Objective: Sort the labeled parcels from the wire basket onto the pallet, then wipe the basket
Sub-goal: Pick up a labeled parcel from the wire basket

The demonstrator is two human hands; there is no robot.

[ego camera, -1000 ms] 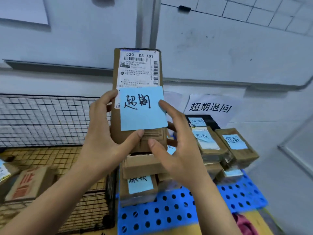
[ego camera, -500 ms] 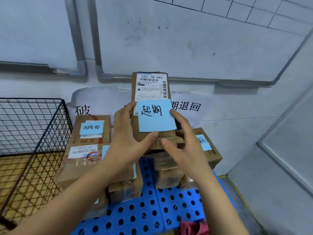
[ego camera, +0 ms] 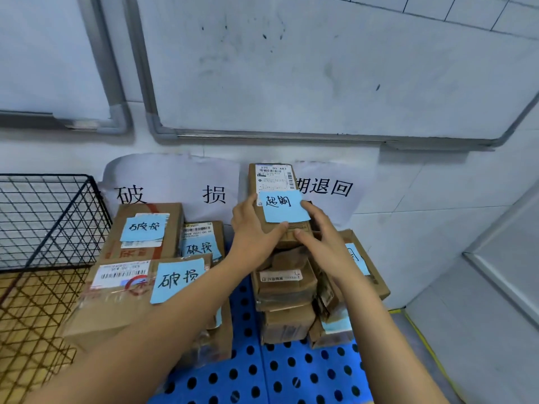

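Observation:
A narrow cardboard parcel (ego camera: 272, 182) with a white shipping label and a blue note reading 超期 sits on top of the right-hand stack of parcels (ego camera: 284, 290) on the blue perforated pallet (ego camera: 262, 374). My left hand (ego camera: 252, 231) grips its left side, thumb on the front under the note. My right hand (ego camera: 319, 234) holds its right side, thumb on the front. The black wire basket (ego camera: 55, 217) stands at the left.
A left-hand stack of parcels (ego camera: 140, 275) with blue 破损 notes fills the pallet's left part. Paper signs 破损 (ego camera: 172, 193) and 超期退回 (ego camera: 326, 186) hang on the wall behind. Whiteboards are above. Grey floor with a yellow line (ego camera: 423, 339) lies to the right.
Both hands carried the 超期 parcel away from me and down onto the right-hand stack. My view swung right, away from the basket, onto the pallet.

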